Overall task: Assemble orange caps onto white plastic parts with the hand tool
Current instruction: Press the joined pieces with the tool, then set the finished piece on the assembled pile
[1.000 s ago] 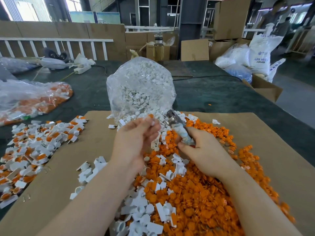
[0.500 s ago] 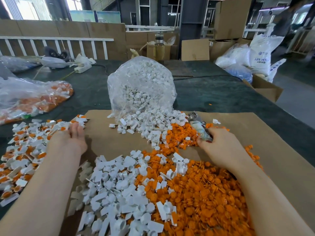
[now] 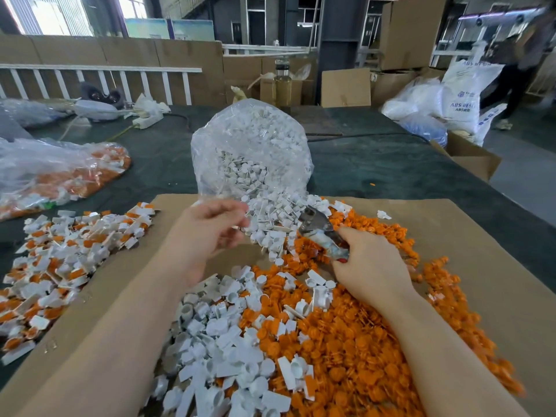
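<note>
My right hand grips the metal hand tool, whose jaws point up and left over the loose orange caps. My left hand hovers, blurred, with fingers apart and nothing in them, just left of the white plastic parts that spill from a clear bag. More white parts lie between my forearms. A pile of white parts with orange caps fitted sits at the left.
Everything lies on a brown cardboard sheet over a dark green table. A clear bag of orange-and-white pieces rests at far left. Cardboard boxes and white sacks stand at the back right, where a person walks.
My left hand swung out to the finished pile at the left, then came back toward the white parts near the bag. My right hand stayed near the orange caps with the tool.
</note>
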A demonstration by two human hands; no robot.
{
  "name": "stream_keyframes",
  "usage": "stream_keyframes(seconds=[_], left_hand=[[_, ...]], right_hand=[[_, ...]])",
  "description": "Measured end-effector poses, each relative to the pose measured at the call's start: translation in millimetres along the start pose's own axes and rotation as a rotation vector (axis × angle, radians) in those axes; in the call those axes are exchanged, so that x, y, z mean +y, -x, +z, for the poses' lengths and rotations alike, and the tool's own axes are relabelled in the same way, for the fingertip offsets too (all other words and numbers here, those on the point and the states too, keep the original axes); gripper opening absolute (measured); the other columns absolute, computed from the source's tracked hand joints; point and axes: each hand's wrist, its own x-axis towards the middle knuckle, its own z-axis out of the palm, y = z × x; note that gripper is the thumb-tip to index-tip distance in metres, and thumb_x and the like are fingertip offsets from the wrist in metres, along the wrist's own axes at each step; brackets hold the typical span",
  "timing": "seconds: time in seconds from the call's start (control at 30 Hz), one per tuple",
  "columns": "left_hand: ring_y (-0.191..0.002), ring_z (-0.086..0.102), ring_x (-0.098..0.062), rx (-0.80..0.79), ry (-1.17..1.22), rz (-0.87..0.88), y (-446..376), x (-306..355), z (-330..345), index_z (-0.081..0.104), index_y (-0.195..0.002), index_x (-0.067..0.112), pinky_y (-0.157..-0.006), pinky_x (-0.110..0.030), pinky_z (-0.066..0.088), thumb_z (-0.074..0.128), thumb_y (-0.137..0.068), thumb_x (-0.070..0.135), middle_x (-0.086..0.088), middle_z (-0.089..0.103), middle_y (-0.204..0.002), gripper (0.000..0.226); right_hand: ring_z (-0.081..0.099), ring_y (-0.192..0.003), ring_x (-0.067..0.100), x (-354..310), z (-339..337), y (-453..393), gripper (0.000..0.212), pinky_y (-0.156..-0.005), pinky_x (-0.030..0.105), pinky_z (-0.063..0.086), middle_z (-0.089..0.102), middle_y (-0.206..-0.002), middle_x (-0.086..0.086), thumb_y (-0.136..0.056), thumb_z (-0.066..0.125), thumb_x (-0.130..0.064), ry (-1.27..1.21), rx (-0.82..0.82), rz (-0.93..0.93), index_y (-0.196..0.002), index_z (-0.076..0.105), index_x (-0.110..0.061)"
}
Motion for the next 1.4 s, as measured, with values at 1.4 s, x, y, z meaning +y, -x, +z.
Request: stream_keyframes(seconds=[1.4], left_hand=[[-0.067, 0.068, -0.020, -0.127, 0.098, -0.136, 15.8, 0.0, 27.3, 0.073, -0.102, 0.011, -0.068, -0.034, 0.062, 0.067, -0.089, 0.004, -0.002, 0.068, -0.060, 0.016]], right_hand=[[0.062, -0.076, 0.011, -3.2, -12.4, 2.4, 0.013, -0.067, 0.036, 0.055, 0.065, -0.082, -0.010, -0.088, 0.067, -0.033, -0.496, 0.105, 0.028, -0.095, 0.066, -0.023]])
